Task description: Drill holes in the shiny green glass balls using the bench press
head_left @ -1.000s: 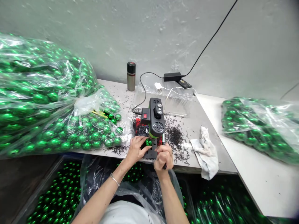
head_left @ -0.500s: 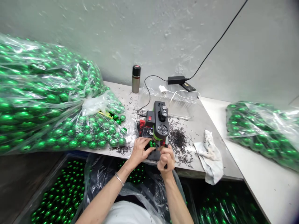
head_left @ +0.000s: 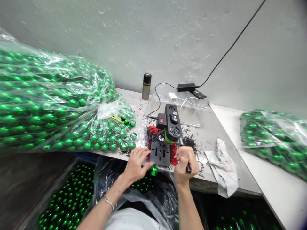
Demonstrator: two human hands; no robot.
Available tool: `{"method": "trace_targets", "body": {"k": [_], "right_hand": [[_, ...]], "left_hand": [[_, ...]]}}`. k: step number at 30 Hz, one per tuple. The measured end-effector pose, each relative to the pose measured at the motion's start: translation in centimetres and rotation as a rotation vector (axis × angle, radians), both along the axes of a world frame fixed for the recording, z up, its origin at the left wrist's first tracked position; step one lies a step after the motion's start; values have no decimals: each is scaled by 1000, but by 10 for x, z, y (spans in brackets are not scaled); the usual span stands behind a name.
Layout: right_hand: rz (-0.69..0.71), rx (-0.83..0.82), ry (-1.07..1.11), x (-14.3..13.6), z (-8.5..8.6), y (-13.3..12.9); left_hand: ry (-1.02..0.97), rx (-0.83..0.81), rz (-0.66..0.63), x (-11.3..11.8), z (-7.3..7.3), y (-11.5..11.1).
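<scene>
My right hand [head_left: 185, 163] is wrapped round the black-tipped lever [head_left: 188, 168] of a small bench drill press [head_left: 173, 118]. My left hand [head_left: 136, 165] is at the table's front edge, fingers apart, left of the press's slotted black base plate [head_left: 160, 154]. Just below its thumb is a shiny green ball [head_left: 153, 170], over a clear plastic bag [head_left: 109, 169] with more green balls inside. Whether the thumb still touches that ball I cannot tell. The base plate has no ball on it.
A big bag of green balls [head_left: 59, 105] fills the left side; another bag [head_left: 273, 143] lies at the right. Dark shavings [head_left: 190, 143] litter the table round the press. A flask [head_left: 146, 86], a power adapter [head_left: 186, 87] and a white cloth [head_left: 223, 169] are also there.
My left hand has moved from the base plate to the table edge, and the green ball has left the press. My right hand has swung the lever outward and toward me.
</scene>
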State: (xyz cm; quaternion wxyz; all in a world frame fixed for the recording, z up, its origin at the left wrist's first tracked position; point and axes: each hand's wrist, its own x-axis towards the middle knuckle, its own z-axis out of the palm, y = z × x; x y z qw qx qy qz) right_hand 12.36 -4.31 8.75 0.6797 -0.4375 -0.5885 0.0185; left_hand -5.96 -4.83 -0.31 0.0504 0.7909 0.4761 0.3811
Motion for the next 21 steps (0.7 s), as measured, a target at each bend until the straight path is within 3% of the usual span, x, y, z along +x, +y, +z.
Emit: {"method": "trace_targets", "body": {"k": [3,5,9,14,17,21], "right_hand": [[5,24,26,-3,-7,0],[10,21,9,-2,-8,0],[28,30,-38,1,-7,-1],[20,38,-27,1,-11,0],[18,42,-23,0,-12,0],[15,24,-25,-1,-11,-1]], "left_hand": [[118,21,258,-22,15,35],[229,-24,340,-33,22,61],[410,-177,322,-47,29,93],[500,-283,217,-55,27,101],[302,-318,183,-54,28,99],[-348,-561,48,-40,31,89]]}}
